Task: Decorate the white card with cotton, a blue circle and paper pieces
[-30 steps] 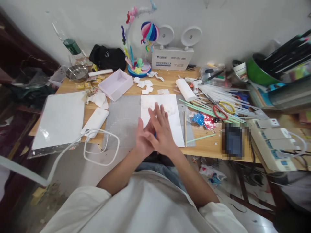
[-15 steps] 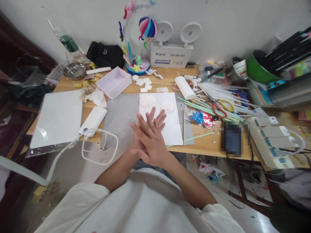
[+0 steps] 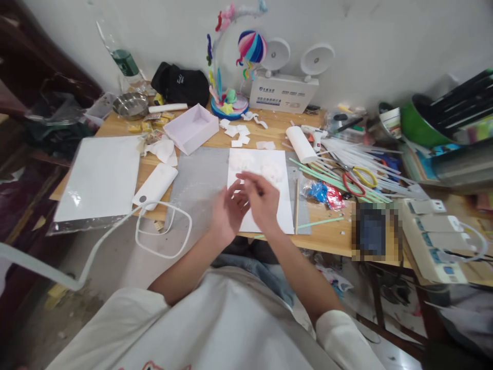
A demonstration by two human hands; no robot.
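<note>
My left hand (image 3: 227,215) and my right hand (image 3: 265,199) hover above the table's front edge, over the lower part of a white sheet of paper (image 3: 283,216). The left fingers are loosely curled and apart, a little blurred. My right hand is bent towards the left one, its fingertips close to the left fingers; whether they touch I cannot tell. Nothing shows in either hand. Just beyond the hands, two pale fluffy clumps lie on the paper, the right-hand clump (image 3: 270,171) partly behind my right fingers. Under the paper is a grey mat (image 3: 196,177).
On the left are a white power bank (image 3: 156,185) with a looped cable and a lilac box (image 3: 192,131). Scissors (image 3: 352,184), pipe cleaners (image 3: 346,154) and a glue gun (image 3: 316,137) lie on the right. A pipe-cleaner balloon ornament (image 3: 231,105) stands behind.
My hands, laid one across the other with fingers stretched out, have come apart and curled. The right hand has moved right and up. The whole view has shifted slightly.
</note>
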